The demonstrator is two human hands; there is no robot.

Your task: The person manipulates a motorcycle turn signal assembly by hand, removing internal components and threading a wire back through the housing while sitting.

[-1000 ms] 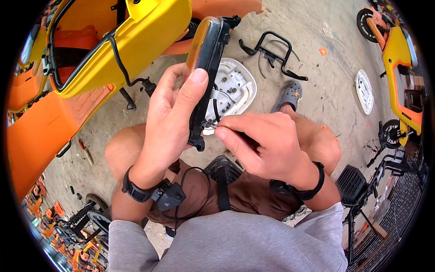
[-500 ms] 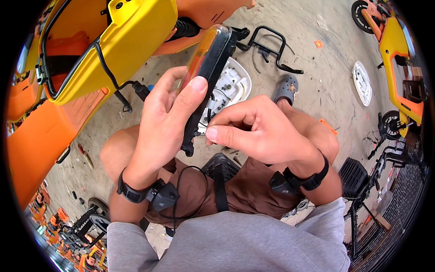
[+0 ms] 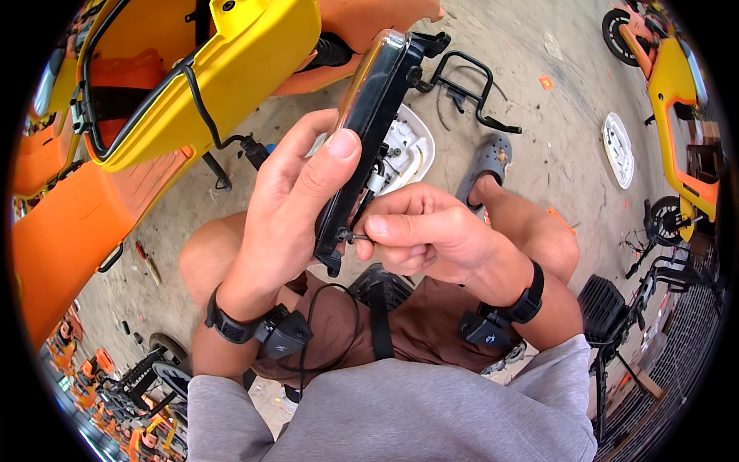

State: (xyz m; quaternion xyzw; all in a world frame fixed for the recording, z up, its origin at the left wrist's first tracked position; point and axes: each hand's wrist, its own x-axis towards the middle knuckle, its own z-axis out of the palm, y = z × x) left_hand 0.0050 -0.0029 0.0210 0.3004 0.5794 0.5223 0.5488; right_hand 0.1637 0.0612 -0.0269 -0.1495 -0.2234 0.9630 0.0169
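Observation:
My left hand [image 3: 296, 192] is closed round a long tail light [image 3: 368, 123] with a black back housing and a clear and amber lens. The light stands tilted, its top leaning away to the right. At its lower end, my right hand [image 3: 431, 235] pinches a thin dark screw-like piece [image 3: 359, 237] between thumb and forefinger, up against the housing's edge. Short wires with a pale connector [image 3: 376, 182] hang from the back of the light, just above the right fingertips. The curled right fingers partly hide the piece.
Behind the light, a white tray-like cover [image 3: 416, 150] holds small hardware. A black tubular frame [image 3: 481, 92] lies beyond it. Yellow and orange scooter bodywork [image 3: 231, 85] stands close on the left. A screwdriver [image 3: 148, 260] lies left of my knee; another white cover [image 3: 618, 150] lies right.
The light has turned a little, showing more of its black back. My right hand has shifted slightly lower, fingers more curled, and the small piece now shows at its fingertips.

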